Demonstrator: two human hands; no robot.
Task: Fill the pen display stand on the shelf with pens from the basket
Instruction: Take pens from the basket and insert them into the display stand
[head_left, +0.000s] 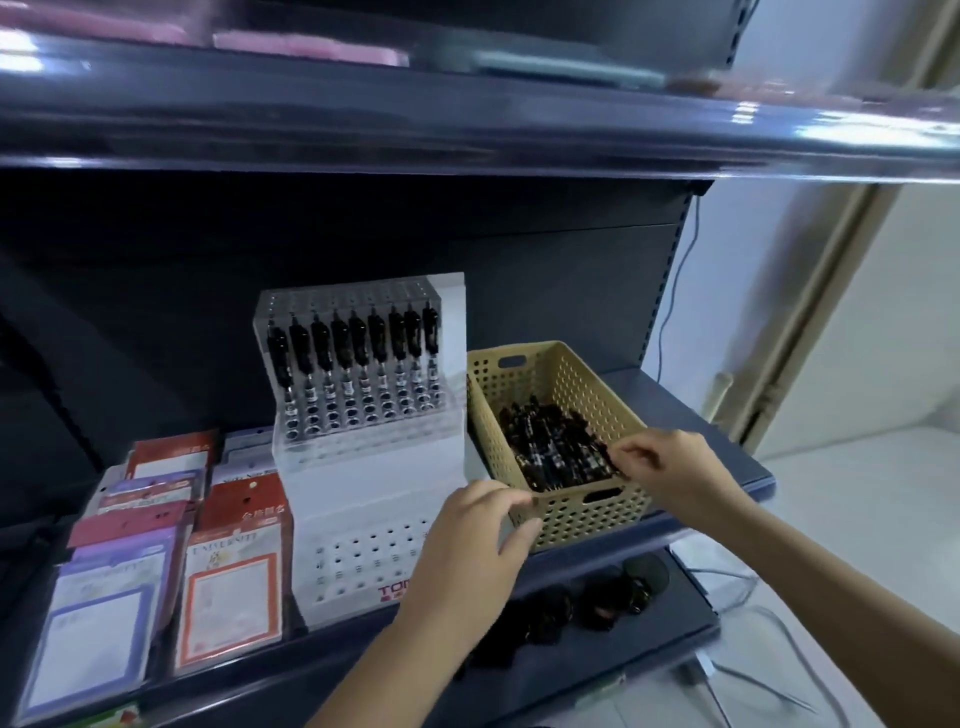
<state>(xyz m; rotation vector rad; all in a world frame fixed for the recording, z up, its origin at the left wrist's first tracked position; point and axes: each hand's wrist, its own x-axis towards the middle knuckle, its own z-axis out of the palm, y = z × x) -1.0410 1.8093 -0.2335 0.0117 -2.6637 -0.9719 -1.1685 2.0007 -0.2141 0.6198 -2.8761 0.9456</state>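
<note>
Red letters "TO" low on the front of a white pen display stand (374, 467), the rest hidden behind the left hand (467, 551). Standing on a dark blue shelf (701, 415), with one back row of black pens (353, 353) upright in its holes. To its left, red and purple packets (228, 571), one seemingly lettered "UNIVERSITY", other print too blurred to read. Just right of the stand, a tan perforated basket (587, 519) holding a heap of loose pens (556, 447). Left hand gripping the basket's near left corner, fingers curled over the rim, thumb against the outer wall. Right hand (670, 462) reaching in from the right, fingertips curled among the loose pens; impossible to tell whether any is pinched.
</note>
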